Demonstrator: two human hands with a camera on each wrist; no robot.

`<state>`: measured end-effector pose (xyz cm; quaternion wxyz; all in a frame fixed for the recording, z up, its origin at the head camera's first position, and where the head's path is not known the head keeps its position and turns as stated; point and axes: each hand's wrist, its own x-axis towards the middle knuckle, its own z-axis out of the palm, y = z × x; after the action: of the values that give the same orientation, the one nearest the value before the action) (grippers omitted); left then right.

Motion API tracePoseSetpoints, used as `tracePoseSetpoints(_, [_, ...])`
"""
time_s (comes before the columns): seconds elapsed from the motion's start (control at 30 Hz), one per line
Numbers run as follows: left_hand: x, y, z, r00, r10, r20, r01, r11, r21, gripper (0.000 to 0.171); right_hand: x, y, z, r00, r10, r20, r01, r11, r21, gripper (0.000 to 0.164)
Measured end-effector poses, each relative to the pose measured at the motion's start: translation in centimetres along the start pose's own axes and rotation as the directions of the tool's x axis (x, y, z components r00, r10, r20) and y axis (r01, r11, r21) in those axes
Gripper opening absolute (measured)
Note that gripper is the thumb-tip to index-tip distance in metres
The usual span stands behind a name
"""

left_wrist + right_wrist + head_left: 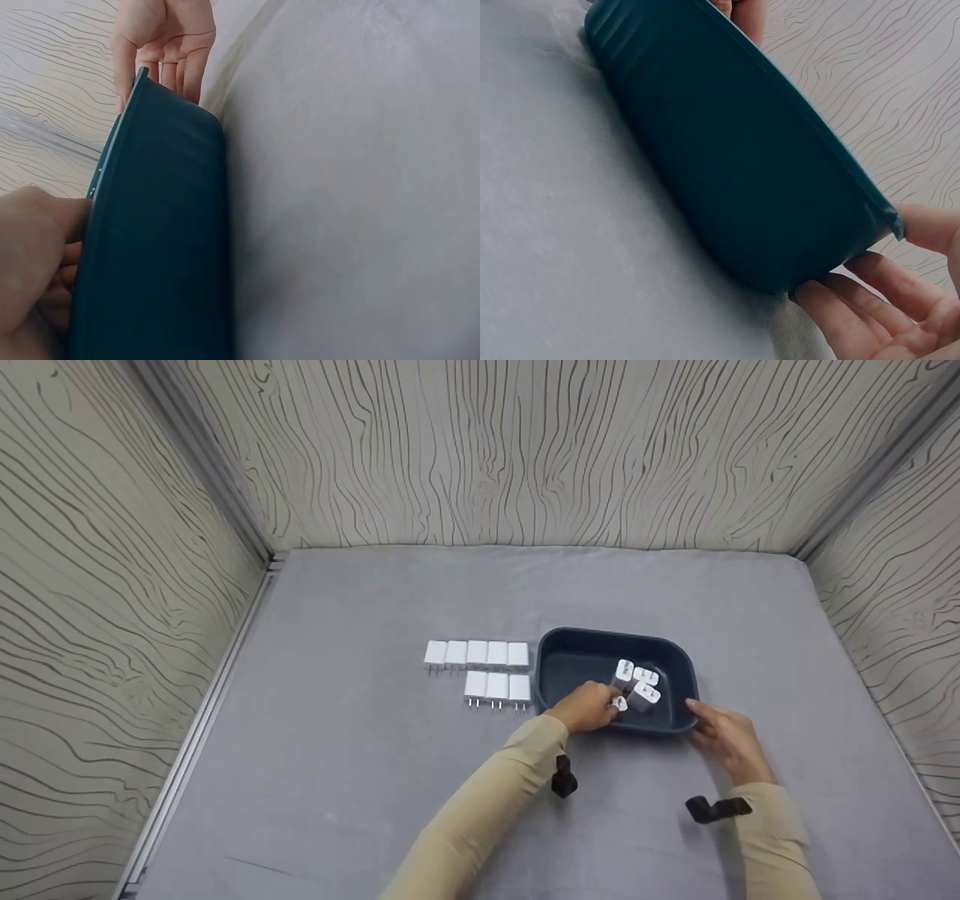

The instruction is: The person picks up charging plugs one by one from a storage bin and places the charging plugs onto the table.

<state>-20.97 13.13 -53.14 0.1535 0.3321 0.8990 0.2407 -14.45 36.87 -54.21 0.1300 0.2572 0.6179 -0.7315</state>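
Note:
A dark blue tray (574, 636) sits on the cloth with several white plug chargers inside, among them one charger (645, 695) lying tilted. My left hand (585, 706) reaches over the tray's near left rim and pinches a white charger (619, 703) between thumb and fingers. In the left wrist view the tray wall (157, 225) hides what those fingers hold. At the tray's right end, my right hand (731, 739) grips the rim. The right wrist view shows that right hand (900, 307) with its thumb at the rim and its fingers against the outside wall.
Left of the tray, white chargers stand in two rows with prongs toward me: a back row (477, 653) of several and a front row (497, 687) of three. Grey cloth (337, 780) covers the table. Wood-patterned panels (495, 457) enclose the back and sides.

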Motion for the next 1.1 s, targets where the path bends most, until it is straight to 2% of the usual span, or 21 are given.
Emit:
tracePoseSetpoints(0.17, [-0.5,-0.3,-0.4,0.999,-0.001,-0.035,0.001,1.0,-0.009,0.031,0.0,0.0,0.1,1.0,0.006,0.005,-0.006,1.0,0.023,0.011])
tracePoseSetpoints(0.37, [-1.1,-0.7,-0.8,0.996,0.039,-0.081,-0.041,0.999,-0.022,0.034,0.0,0.1,-0.1,1.0,0.008,0.001,-0.008,1.0,-0.026,0.011])
tracePoseSetpoints(0.53, [-1.4,-0.9,-0.9,0.995,0.031,-0.098,-0.035,0.999,-0.04,0.036,0.1,0.1,-0.1,1.0,0.016,-0.012,-0.017,0.999,-0.049,0.012])
tracePoseSetpoints(1.1, [-2.7,-1.5,-1.8,0.983,0.053,-0.174,-0.063,0.996,-0.055,0.033,0.1,0.2,-0.1,1.0,-0.001,-0.019,0.0,1.0,-0.029,0.012])
